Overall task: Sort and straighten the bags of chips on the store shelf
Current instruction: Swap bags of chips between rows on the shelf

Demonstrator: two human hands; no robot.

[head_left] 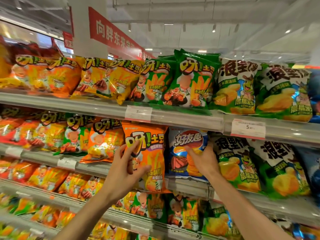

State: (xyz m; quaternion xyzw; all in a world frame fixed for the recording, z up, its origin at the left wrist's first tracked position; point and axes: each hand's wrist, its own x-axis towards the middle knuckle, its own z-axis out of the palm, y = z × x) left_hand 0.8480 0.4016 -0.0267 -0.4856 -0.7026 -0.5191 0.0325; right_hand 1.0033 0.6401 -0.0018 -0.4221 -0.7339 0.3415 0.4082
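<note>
An orange chip bag (152, 141) stands upright at the front of the second shelf, hanging a little over the shelf edge. My left hand (128, 163) grips its left side, thumb across the front. Right beside it stands a blue chip bag (183, 141). My right hand (202, 160) holds the blue bag's right side, with the fingers curled onto its front. Both bags touch each other at the middle of the shelf.
The top shelf (181, 116) carries orange, yellow, green and white-green bags. White-green bags (242, 163) stand right of the blue one, orange and green bags (102, 141) to the left. Lower shelves (188, 186) hold more bags. Price tags (247, 128) hang on the rails.
</note>
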